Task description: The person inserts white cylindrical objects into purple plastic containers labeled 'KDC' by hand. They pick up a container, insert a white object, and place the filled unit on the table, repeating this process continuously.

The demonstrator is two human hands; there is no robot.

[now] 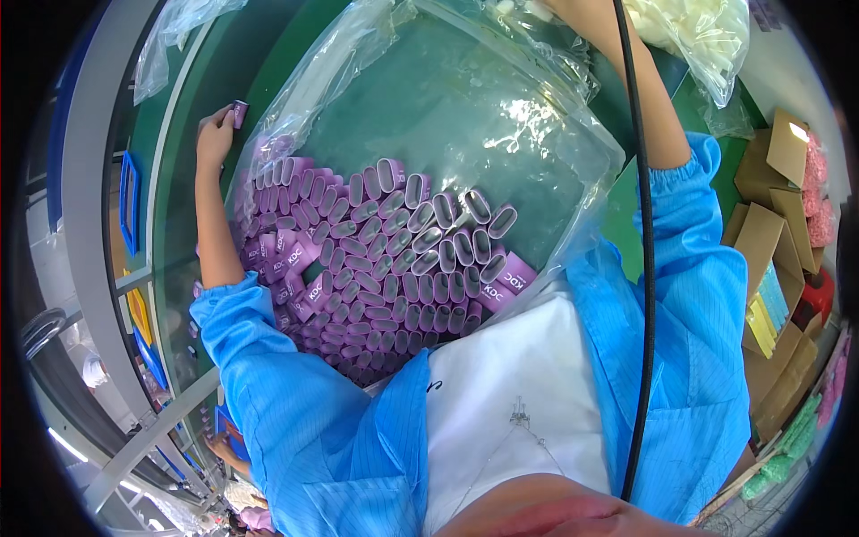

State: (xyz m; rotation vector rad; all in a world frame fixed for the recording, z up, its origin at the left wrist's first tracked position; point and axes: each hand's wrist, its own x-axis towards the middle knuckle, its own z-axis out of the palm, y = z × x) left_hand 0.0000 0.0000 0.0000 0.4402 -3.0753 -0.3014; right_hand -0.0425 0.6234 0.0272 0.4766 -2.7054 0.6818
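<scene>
Left hand point(215, 140) pinches one purple case point(240, 113) beside the massed cases point(390, 286), packed mostly open-end up on clear plastic point(586, 121), presumably propping each other. Farther off, the right hand point(557, 4) meets the upper edge; its grip I cannot tell.

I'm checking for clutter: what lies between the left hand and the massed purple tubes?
The head view shows a strip of green surface and the edge of the clear plastic sheet between the left hand and the purple tubes.
</scene>
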